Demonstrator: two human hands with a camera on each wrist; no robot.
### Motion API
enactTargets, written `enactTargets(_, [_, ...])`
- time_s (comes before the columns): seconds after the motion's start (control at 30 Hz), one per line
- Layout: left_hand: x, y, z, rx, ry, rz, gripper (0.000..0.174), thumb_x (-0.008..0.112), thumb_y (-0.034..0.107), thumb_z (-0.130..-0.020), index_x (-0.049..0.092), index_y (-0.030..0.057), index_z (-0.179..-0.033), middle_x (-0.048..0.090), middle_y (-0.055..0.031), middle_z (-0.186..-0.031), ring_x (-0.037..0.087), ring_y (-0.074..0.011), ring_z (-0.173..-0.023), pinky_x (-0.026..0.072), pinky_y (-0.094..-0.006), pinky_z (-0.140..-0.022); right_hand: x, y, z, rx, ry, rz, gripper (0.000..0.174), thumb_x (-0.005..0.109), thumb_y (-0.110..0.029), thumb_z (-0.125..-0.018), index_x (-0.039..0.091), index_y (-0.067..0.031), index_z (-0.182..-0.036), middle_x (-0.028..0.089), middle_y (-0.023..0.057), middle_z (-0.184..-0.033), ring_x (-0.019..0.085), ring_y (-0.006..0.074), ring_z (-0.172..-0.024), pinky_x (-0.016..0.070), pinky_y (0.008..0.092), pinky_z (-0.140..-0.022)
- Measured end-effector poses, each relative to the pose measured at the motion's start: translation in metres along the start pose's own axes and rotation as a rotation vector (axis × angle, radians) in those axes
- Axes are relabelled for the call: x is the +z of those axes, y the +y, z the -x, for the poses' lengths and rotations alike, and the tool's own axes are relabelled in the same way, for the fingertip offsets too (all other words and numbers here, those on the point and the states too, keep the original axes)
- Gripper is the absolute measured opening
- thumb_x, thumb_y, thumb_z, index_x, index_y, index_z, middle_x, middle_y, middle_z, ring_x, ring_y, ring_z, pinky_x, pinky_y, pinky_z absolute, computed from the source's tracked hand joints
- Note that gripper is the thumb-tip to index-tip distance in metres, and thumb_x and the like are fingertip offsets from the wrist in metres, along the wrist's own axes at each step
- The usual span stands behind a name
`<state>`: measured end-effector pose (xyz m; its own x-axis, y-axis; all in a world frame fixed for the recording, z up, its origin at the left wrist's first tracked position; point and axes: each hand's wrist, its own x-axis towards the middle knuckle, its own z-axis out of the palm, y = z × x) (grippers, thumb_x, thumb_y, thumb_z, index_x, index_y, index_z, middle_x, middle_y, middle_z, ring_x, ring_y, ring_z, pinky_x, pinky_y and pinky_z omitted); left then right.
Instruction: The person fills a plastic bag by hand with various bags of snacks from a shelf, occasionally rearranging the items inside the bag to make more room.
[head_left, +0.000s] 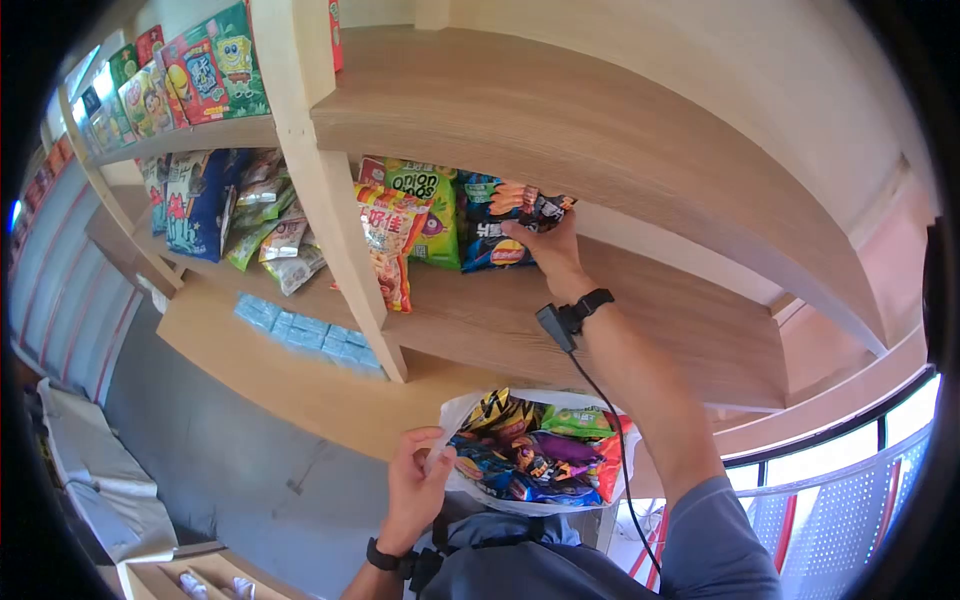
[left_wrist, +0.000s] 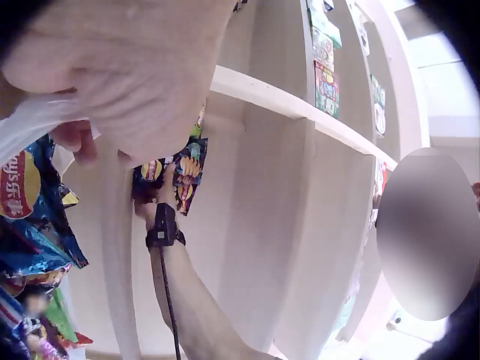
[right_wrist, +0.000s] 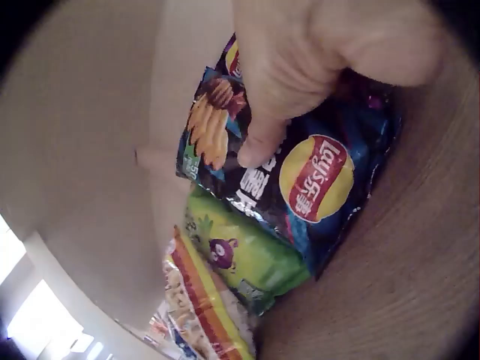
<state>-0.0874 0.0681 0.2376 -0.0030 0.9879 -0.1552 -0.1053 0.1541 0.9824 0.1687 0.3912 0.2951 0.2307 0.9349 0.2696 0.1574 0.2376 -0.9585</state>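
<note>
My right hand (head_left: 550,248) grips a dark blue Lay's chip bag (head_left: 488,232) standing on the middle shelf. In the right wrist view the thumb presses on the front of the chip bag (right_wrist: 319,180), and the other fingers are mostly hidden. Beside it stand a green onion-ring snack bag (head_left: 432,215) and a red and yellow snack bag (head_left: 392,240). Lower down, my left hand (head_left: 415,485) pinches the rim of a white plastic bag (head_left: 455,412). Several colourful snack bags (head_left: 540,455) fill it, and a Lay's bag (left_wrist: 26,199) shows near the left hand.
A wooden upright (head_left: 320,190) divides the shelves; more snack bags (head_left: 205,205) lie to its left. Boxed snacks (head_left: 215,65) stand on the upper shelf. Light blue packs (head_left: 300,330) sit on the lowest board. A cable (head_left: 600,400) hangs from the right wrist past the plastic bag.
</note>
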Motion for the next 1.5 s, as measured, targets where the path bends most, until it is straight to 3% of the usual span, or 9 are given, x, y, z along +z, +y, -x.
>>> enactTargets(0.2, [0.005,-0.004,0.0,0.032,0.052,0.044,0.026,0.069,0.008,-0.106,0.059,0.0046,-0.13,0.071,-0.0026,-0.088,0.058,-0.0051,-0.074,0.0444,-0.0234,-0.065,-0.026,-0.019,0.017,0.093,-0.003,-0.144,0.065,0.095,-0.012,-0.081,0.059,-0.0002,-0.134,0.072,0.0094,-0.127,0.069,0.0184,-0.114,0.0582,0.0356,-0.099])
enactTargets(0.6, [0.026,0.004,-0.016,-0.034,-0.091,0.076,0.04,0.071,0.011,-0.105,0.053,0.0034,-0.14,0.07,-0.0043,-0.091,0.067,-0.0091,-0.085,0.0567,-0.0263,-0.069,-0.159,-0.019,0.114,0.192,-0.069,-0.298,0.045,0.074,-0.004,-0.098,0.059,-0.0018,-0.14,0.07,0.0094,-0.128,0.07,0.018,-0.112,0.0574,0.0333,-0.094])
enactTargets(0.7, [0.051,0.012,-0.02,-0.072,-0.081,0.07,0.051,0.078,0.01,-0.1,0.052,0.0044,-0.143,0.069,-0.0113,-0.113,0.07,-0.013,-0.089,0.0598,-0.0277,-0.07,-0.173,-0.03,0.15,0.27,0.022,-0.239,0.043,0.073,-0.004,-0.098,0.06,-0.0016,-0.139,0.072,0.0083,-0.126,0.07,0.0177,-0.111,0.0576,0.0337,-0.095])
enactTargets(0.8, [0.079,0.019,-0.018,0.224,-0.177,-0.128,0.065,0.084,0.008,-0.093,0.05,0.0066,-0.148,0.057,-0.0178,-0.14,0.074,-0.0175,-0.091,0.0587,-0.0262,-0.068,-0.181,-0.035,0.179,0.288,0.122,-0.224,0.046,0.063,0.0,-0.101,0.054,0.0,-0.146,0.069,0.0097,-0.135,0.068,0.0192,-0.121,0.056,0.0369,-0.105])
enactTargets(0.87, [0.088,0.022,-0.013,0.237,-0.361,-0.297,0.068,0.083,-0.002,-0.089,0.051,0.0059,-0.148,0.038,-0.0187,-0.159,0.071,-0.0223,-0.111,0.0614,-0.03,-0.081,-0.179,-0.046,0.205,0.199,0.167,-0.3,0.047,0.061,0.002,-0.101,0.054,0.0,-0.147,0.068,0.0111,-0.139,0.068,0.0214,-0.124,0.054,0.0399,-0.11])
enactTargets(1.0, [0.083,-0.017,-0.02,0.38,-0.236,-0.251,0.044,0.08,-0.002,-0.092,0.063,0.005,-0.133,0.052,-0.0197,-0.147,0.071,-0.0184,-0.101,0.0589,-0.0298,-0.082,-0.201,-0.037,0.255,0.124,0.226,-0.511,0.051,0.067,-0.002,-0.098,0.053,0.0007,-0.147,0.067,0.0131,-0.139,0.067,0.0242,-0.126,0.052,0.0422,-0.114])
enactTargets(1.3, [0.061,-0.006,-0.032,0.301,-0.126,-0.235,0.036,0.072,-0.001,-0.1,0.061,0.0041,-0.134,0.054,-0.0164,-0.146,0.067,-0.0145,-0.097,0.0573,-0.0244,-0.075,-0.233,0.028,0.348,0.274,0.316,-0.724,0.056,0.068,-0.005,-0.095,0.051,0.0005,-0.147,0.066,0.0161,-0.14,0.068,0.0293,-0.126,0.0561,0.0483,-0.111])
enactTargets(1.4, [0.061,-0.002,-0.032,0.318,-0.082,-0.253,0.035,0.071,-0.001,-0.101,0.061,0.0041,-0.134,0.054,-0.0163,-0.145,0.068,-0.0144,-0.098,0.0577,-0.024,-0.073,-0.242,0.044,0.354,0.25,0.315,-0.597,0.049,0.071,-0.005,-0.094,0.057,0.0001,-0.141,0.068,0.0168,-0.136,0.069,0.03,-0.124,0.0587,0.0492,-0.106])
enactTargets(1.5, [0.062,0.003,-0.029,0.246,-0.044,-0.254,0.033,0.07,-0.001,-0.101,0.061,0.0041,-0.133,0.054,-0.0163,-0.144,0.068,-0.0151,-0.098,0.0594,-0.027,-0.076,-0.25,0.031,0.344,0.588,0.249,-0.215,0.058,0.083,-0.012,-0.09,0.059,-0.0002,-0.141,0.07,0.0163,-0.133,0.069,0.029,-0.124,0.055,0.0441,-0.11])
